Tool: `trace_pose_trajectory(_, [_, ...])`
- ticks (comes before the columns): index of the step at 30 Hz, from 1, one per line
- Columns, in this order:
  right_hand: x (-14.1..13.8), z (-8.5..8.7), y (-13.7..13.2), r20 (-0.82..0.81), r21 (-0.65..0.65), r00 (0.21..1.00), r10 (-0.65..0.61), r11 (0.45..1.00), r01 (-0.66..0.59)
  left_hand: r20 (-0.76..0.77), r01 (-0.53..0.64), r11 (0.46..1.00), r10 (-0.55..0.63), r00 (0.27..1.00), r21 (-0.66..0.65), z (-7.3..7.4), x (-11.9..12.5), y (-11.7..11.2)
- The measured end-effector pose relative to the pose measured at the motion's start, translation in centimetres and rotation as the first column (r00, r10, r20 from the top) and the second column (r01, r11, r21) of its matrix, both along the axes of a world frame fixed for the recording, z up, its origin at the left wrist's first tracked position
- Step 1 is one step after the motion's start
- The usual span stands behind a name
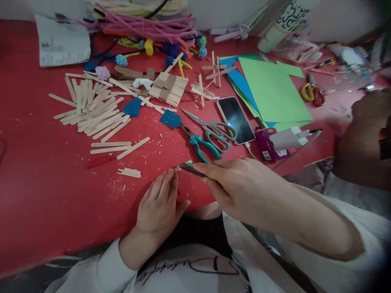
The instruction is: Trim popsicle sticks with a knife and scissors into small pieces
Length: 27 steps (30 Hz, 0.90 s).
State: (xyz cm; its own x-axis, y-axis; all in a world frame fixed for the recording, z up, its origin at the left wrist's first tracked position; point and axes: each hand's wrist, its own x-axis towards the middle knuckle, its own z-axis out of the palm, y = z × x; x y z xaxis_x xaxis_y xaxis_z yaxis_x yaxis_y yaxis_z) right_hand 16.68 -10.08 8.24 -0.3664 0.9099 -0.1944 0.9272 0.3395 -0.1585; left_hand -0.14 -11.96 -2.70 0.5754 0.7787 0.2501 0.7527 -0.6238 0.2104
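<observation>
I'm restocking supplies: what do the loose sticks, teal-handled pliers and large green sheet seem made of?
Loose sticks: likely bare wood, matte pale tan. Pliers: dark head looks metal; smooth teal grips suggest plastic or rubber. Large green sheet: probably matte paper or card, flat and thin.

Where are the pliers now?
Head view, near centre: the pliers lie on the red table beyond the right hand, beside the grey-green scissors.

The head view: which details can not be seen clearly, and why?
In the head view:
Dark tool: held end hidden by the right hand.
Small wooden piece: partly hidden by the left hand and the tool.
Paper sheet: writing too small and blurred.
Pale bottle: upper end cut off by the top edge.
</observation>
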Motion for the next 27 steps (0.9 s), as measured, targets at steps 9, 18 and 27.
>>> trace_pose_trajectory(9, [3.9,-3.5,-2.0,-0.482,-0.501,0.615,-0.625,0.772,0.392,-0.012,-0.003,0.999,0.003,1.0,-0.042,0.0,0.0,0.0])
trace_pose_trajectory(18, [4.2,-5.3,-3.5,-0.574,-0.574,0.439,-0.691,0.722,0.386,0.047,-0.028,0.999,0.029,0.998,-0.017,-0.1,-0.1,0.0])
trace_pose_trajectory(27, [3.2,-3.1,-4.0,-0.526,-0.186,0.754,-0.395,0.918,0.351,0.018,-0.016,0.999,0.017,1.0,-0.029,0.1,-0.1,0.1])
